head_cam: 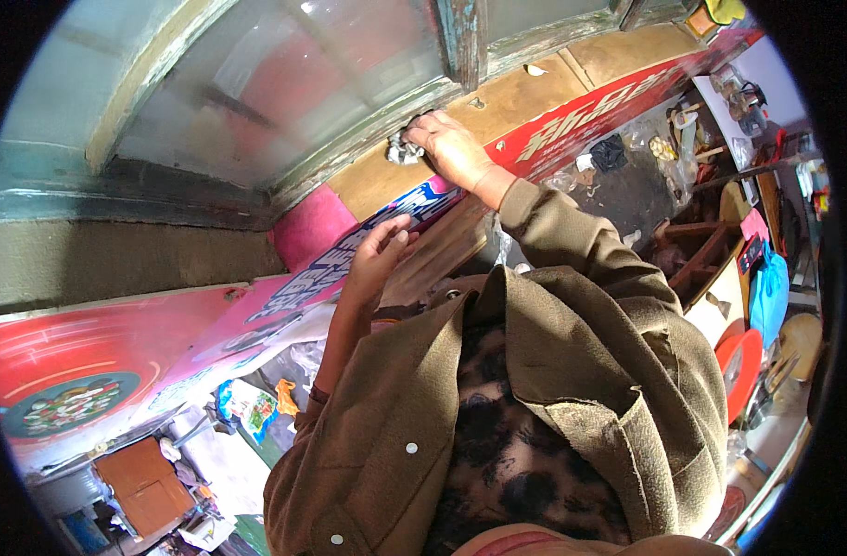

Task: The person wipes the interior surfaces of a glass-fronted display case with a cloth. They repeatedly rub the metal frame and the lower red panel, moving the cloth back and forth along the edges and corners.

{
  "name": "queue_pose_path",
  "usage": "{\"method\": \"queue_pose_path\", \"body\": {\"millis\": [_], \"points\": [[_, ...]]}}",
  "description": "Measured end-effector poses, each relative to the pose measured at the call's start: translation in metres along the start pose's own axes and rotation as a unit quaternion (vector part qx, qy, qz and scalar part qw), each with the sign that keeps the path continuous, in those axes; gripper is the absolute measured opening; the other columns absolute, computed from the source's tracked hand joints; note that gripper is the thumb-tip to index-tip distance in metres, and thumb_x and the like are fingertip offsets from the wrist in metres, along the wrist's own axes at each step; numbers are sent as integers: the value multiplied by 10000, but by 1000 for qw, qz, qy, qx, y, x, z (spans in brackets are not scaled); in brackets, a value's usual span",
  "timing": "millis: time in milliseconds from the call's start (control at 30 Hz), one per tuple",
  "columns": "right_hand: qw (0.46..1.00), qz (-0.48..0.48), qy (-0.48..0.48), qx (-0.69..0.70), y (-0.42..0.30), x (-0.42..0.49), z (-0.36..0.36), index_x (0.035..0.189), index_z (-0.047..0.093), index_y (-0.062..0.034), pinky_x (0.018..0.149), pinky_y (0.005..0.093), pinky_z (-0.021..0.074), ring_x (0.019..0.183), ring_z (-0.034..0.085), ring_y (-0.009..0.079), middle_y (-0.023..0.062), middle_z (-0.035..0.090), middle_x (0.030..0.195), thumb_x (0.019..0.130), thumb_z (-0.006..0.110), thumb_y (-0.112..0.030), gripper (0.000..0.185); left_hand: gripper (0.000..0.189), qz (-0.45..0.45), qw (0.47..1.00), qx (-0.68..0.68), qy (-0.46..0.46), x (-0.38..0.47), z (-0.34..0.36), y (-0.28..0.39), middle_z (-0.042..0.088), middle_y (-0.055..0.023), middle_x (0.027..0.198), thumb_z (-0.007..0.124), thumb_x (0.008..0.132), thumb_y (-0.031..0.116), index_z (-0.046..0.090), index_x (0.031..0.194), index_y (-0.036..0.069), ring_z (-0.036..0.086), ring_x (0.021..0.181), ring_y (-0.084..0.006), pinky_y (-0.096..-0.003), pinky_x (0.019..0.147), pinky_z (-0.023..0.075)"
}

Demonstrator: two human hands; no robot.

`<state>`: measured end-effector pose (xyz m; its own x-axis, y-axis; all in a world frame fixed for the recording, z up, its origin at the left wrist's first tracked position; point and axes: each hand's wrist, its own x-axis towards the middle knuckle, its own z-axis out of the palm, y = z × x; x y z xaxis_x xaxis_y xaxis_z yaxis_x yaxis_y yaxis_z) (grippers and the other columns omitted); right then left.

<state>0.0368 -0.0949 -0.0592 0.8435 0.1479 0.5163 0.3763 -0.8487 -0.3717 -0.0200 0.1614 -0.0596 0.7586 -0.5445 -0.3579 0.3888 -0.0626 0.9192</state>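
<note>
My right hand presses a crumpled grey-and-white cloth onto the wooden window sill, close against the weathered window frame. Its fingers are bent over the cloth and partly hide it. Lower and to the left, my left hand is held in front of the pink and red printed sheet below the sill, fingers apart and nothing in them. A small whitish piece lies farther right on the sill.
A black plastic bag and litter lie on the floor at right. Beyond them are a wooden rack, a blue bag and a red round object. At lower left stands a brown box.
</note>
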Motion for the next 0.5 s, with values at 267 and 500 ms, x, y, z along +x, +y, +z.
{"method": "queue_pose_path", "body": {"millis": [267,500], "points": [[970,177,132,-99,94,-29,-41,1011,707,-64,915,471,516,1041,610,398,195,669,1061,811,592,2,240,463,-10,992,-94,82,4,11,-9,518,-147,1440,556,1056,183,456,1455,-30,587,1249,-266,-378,1059,501],[973,153,-83,-152,99,-16,-71,1174,713,-112,991,438,498,1191,574,372,155,652,1224,819,617,-67,370,560,-1,984,-144,106,13,17,0,484,-191,1483,566,1047,270,407,1480,-48,548,1300,-292,-408,1123,443]]}}
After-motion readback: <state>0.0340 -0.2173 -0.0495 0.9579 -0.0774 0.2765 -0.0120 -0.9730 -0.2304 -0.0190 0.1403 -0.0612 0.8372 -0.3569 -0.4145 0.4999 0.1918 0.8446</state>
